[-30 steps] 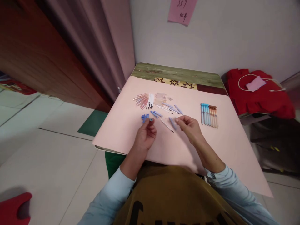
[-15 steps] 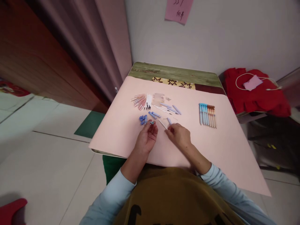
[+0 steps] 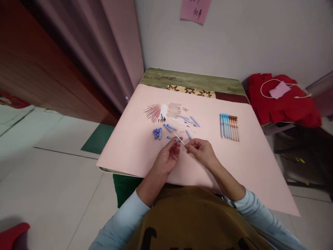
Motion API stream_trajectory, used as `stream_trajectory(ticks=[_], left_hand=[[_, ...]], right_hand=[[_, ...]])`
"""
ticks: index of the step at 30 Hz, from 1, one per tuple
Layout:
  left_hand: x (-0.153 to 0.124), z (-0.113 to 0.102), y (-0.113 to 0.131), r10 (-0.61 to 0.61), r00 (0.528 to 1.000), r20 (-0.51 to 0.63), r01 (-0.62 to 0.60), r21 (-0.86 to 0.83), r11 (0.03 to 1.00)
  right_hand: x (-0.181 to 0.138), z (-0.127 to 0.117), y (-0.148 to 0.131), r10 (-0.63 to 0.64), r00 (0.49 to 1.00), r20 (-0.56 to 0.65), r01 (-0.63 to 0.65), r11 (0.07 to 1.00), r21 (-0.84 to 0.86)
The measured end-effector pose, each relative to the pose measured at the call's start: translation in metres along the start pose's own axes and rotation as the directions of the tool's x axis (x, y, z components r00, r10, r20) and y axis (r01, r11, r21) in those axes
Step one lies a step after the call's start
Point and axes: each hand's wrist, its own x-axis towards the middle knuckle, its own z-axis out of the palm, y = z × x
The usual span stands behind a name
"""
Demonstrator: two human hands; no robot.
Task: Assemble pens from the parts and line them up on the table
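Fingers of the left hand (image 3: 168, 158) pinch a blue tube (image 3: 169, 138), its round end teal; those of the right hand (image 3: 204, 152) pinch a thin, straight, white refill (image 3: 179, 139).

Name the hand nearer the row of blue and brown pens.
Right. The right hand is left of the pens, nearer the body; the left hand is farther left.

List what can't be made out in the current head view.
All in the head view:
- White rod: lower end, hidden by the right hand's fingertips.
- Blue tube: partly covered by the left hand.
- Pink wall note: top cut off by the upper edge.
- Tiny parts behind the pens: too small to identify.
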Motion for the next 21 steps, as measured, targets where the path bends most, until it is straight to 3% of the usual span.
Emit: stream_trajectory(ticks=[3, 6, 8, 10, 13, 15, 17, 19, 21], left_hand=[[0.000, 0.002, 0.002, 0.018, 1.000, -0.010, -0.018, -0.031, 0.999], [0.003, 0.004, 0.012, 0.087, 0.995, -0.041, -0.090, -0.071, 0.993], [0.005, 0.007, 0.022, 0.150, 0.988, -0.045, -0.154, -0.102, 0.983], [0.006, 0.011, 0.031, 0.198, 0.979, -0.046, -0.203, -0.131, 0.970], [0.007, 0.015, 0.043, 0.243, 0.969, -0.037, -0.246, -0.155, 0.957], [0.009, 0.017, 0.048, 0.263, 0.964, -0.027, -0.264, -0.159, 0.951], [0.011, 0.017, 0.050, 0.276, 0.961, -0.018, -0.275, -0.163, 0.947], [0.014, 0.017, 0.051, 0.279, 0.960, -0.012, -0.276, -0.174, 0.945], [0.015, 0.018, 0.049, 0.275, 0.962, -0.008, -0.271, -0.185, 0.945]], right_hand=[[0.000, 0.002, 0.001, 0.011, 0.998, 0.064, -0.012, 1.000, 0.026], [0.008, -0.006, 0.004, -0.068, 0.993, -0.101, 0.047, 0.979, -0.197], [0.016, -0.009, 0.007, -0.155, 0.960, -0.232, 0.028, 0.880, -0.474], [0.024, -0.008, 0.011, -0.197, 0.945, -0.261, -0.032, 0.739, -0.673], [0.032, -0.006, 0.017, -0.186, 0.944, -0.274, -0.090, 0.653, -0.752], [0.032, -0.010, 0.020, -0.155, 0.937, -0.314, -0.112, 0.716, -0.689], [0.030, -0.016, 0.021, -0.080, 0.944, -0.321, -0.092, 0.869, -0.486], [0.027, -0.022, 0.021, 0.032, 0.973, -0.227, -0.058, 0.992, -0.108], [0.024, -0.025, 0.019, 0.107, 0.993, -0.050, -0.090, 0.959, 0.269]])
